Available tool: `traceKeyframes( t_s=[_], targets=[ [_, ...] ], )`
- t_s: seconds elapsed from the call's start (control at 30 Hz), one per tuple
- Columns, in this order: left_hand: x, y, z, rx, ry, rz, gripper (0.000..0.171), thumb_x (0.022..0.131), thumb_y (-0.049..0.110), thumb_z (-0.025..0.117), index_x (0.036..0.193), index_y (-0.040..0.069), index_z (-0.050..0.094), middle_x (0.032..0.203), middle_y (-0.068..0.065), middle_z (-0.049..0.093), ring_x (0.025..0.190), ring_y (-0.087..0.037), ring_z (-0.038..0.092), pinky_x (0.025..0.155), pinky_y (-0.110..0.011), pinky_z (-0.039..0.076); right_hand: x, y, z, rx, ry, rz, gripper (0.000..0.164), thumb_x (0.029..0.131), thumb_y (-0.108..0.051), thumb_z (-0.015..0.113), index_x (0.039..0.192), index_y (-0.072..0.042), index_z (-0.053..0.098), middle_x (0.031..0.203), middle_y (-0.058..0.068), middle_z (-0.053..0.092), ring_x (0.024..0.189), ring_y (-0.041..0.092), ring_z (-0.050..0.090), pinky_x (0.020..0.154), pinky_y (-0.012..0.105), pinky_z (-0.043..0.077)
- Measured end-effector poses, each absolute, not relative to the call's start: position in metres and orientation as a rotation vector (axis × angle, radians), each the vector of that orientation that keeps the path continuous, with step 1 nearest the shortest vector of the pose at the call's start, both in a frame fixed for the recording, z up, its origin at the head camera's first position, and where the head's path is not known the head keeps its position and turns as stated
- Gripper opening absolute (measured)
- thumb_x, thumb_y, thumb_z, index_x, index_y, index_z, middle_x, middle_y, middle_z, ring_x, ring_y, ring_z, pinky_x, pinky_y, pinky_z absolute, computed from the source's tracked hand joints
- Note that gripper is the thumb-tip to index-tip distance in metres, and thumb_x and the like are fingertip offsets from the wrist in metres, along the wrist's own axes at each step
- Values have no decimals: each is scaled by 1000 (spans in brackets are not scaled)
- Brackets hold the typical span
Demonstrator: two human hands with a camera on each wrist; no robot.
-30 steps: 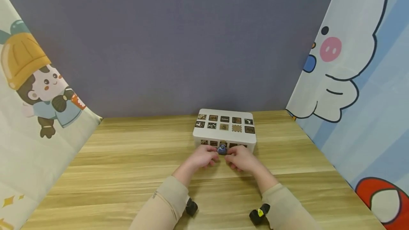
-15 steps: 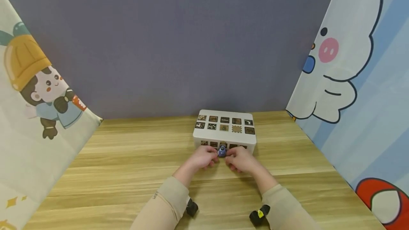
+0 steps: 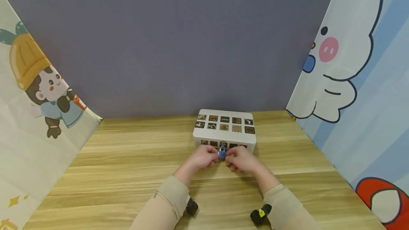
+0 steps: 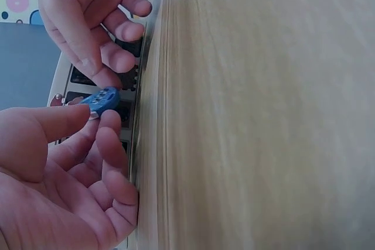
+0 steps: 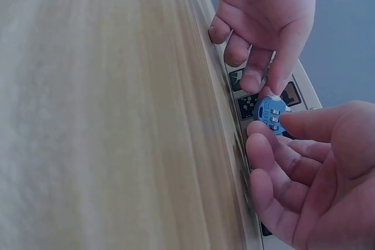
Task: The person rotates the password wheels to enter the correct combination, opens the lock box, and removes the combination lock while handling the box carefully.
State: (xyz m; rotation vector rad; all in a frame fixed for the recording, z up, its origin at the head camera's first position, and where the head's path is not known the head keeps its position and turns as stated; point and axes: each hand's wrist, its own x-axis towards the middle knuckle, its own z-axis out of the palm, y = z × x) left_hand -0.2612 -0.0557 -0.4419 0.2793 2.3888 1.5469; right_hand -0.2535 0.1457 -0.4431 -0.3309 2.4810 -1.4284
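A: Where is the blue combination lock [image 5: 266, 108]?
B: Before the white box's [image 3: 225, 136] near face; wooden table [image 3: 143, 152] extends left, right and near.
A: Fingers?
B: Left hand [image 3: 203, 157] and right hand [image 3: 242, 159] each pinch it, thumb against forefinger; the shackle's seating seems hidden.

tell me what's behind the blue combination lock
The white box, small pictures printed on its front, is behind the blue combination lock. The patch right behind the lock is covered, so I cannot see it.
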Motion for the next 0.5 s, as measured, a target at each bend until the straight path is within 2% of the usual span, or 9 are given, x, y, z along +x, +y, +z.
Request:
traceKeyframes(
  t_s=[0.27,0.4,0.5],
  targets=[
    [-263,-54,-443,327,2408,1535,10,97,8,64,95,0,69,81,-11,67,57,-14,54,49,-20,43,-253,148,-441,-360,2450,-1445,19,100,-6,58,111,7,67,79,9,68,60,18,63,48,29,51],
    [-264,-53,-444,316,2414,1526,12,98,8,63,94,-3,69,80,-13,66,55,-13,51,46,-20,40,-253,148,-439,-346,2444,-1447,19,101,-7,58,111,7,67,78,10,68,60,18,63,48,29,51],
    [-265,-52,-444,313,2421,1511,18,98,8,61,92,-7,68,72,-9,61,51,-10,46,44,-20,36,-253,149,-439,-339,2441,-1455,21,102,-8,58,113,7,67,78,10,68,60,18,64,48,30,51]
  ],
)
